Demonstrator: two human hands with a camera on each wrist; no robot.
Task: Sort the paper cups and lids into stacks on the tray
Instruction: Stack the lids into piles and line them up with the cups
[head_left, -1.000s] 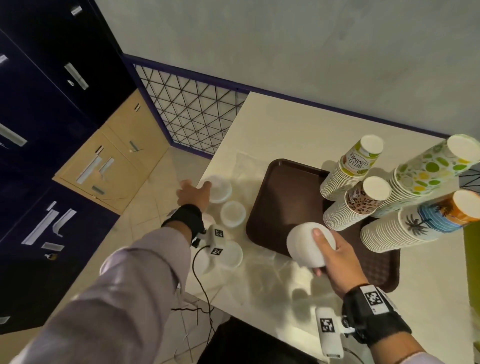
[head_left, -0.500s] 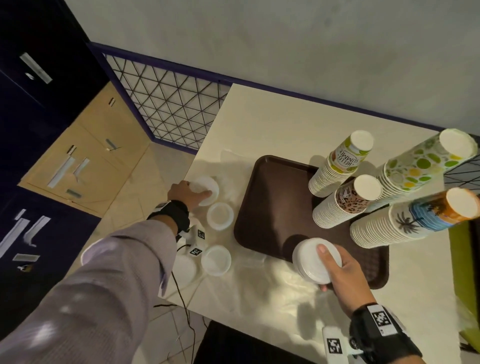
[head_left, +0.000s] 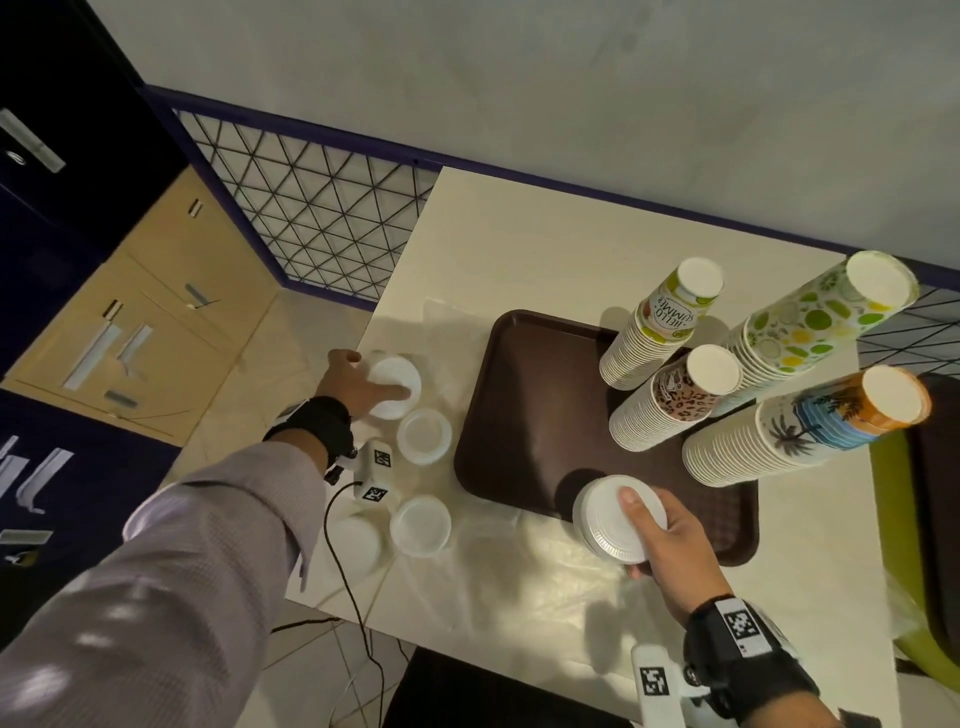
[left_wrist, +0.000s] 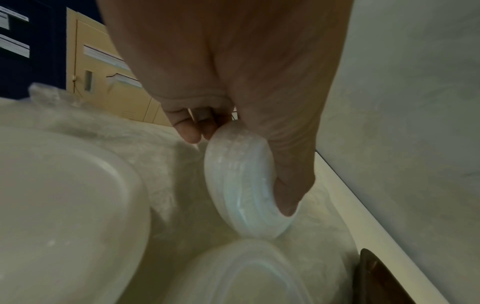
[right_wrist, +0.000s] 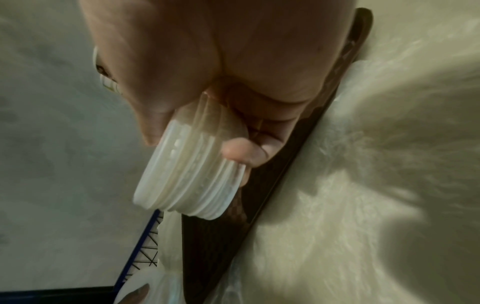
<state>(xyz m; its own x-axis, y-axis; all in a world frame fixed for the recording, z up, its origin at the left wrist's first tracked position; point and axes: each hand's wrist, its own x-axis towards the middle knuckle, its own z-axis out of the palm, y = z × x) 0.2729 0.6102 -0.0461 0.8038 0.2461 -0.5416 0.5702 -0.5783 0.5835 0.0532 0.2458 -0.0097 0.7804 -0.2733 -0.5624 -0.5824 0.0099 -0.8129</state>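
Observation:
A brown tray lies on the cream table, with several tall stacks of printed paper cups at its right side. My right hand grips a stack of white lids just over the tray's front edge. At the table's left edge my left hand pinches a small stack of white lids, tilted on its rim above the plastic sheet. Other lid piles lie near it.
A crinkled clear plastic sheet covers the table's front. A green object sits at the right edge. Wire mesh fencing and cabinets stand left of the table; the wall runs behind.
My right hand has lowered its lid stack toward the tray's front edge. My left hand has closed on the far lid stack and tipped it up.

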